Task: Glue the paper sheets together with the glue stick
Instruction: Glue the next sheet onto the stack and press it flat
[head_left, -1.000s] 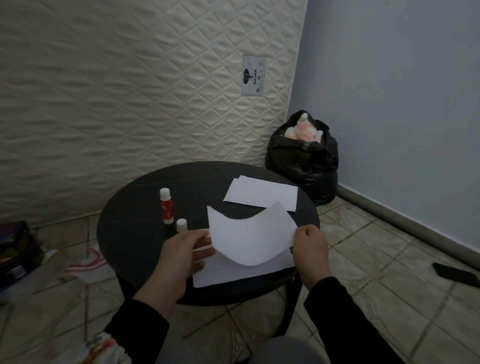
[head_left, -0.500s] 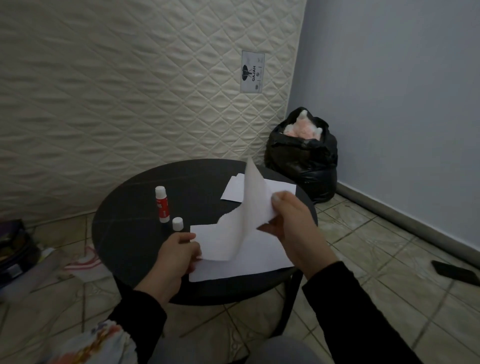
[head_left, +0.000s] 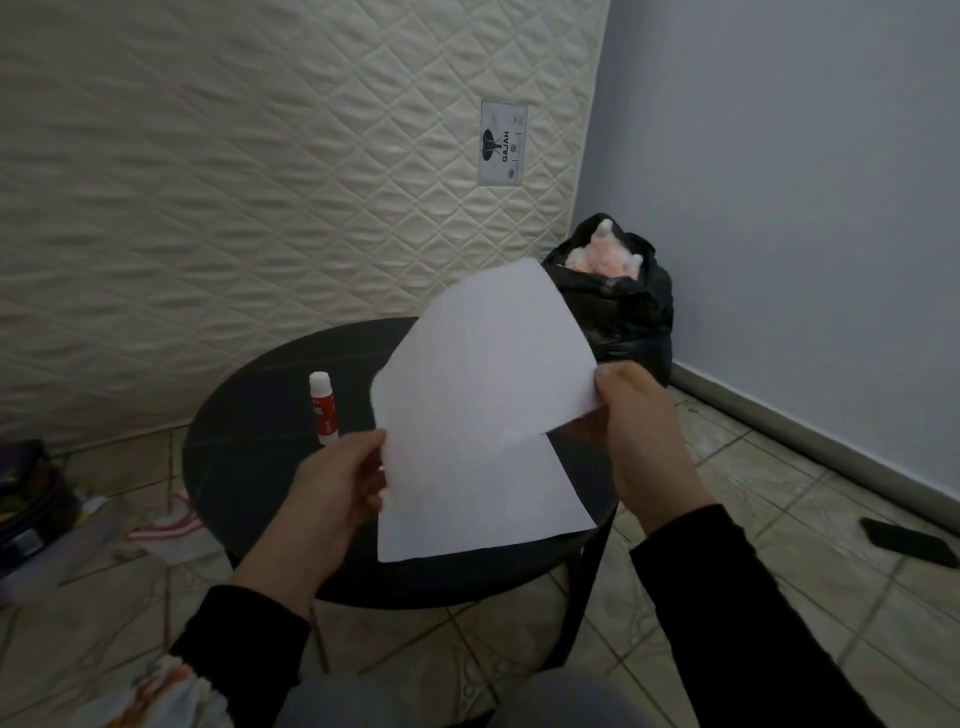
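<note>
Both hands are now lifting the upper paper sheet (head_left: 483, 358) higher than a moment ago: the left hand (head_left: 332, 493) is pinching its near corner, the right hand (head_left: 639, 426) its right edge. The lower paper sheet (head_left: 483, 499) is lying uncovered on the tabletop (head_left: 249, 447), so gluing looks possible, the uncapped glue stick (head_left: 322, 408) standing just beside.

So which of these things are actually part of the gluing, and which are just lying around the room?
Part of the job:
- lifted sheet, held by the left hand and the right hand
- sheet on the table
- glue stick, standing on the round table

Just lying about:
- black bag in the corner
- mattress against the wall
- dark phone-like thing on the floor
- cloth on the floor
</note>
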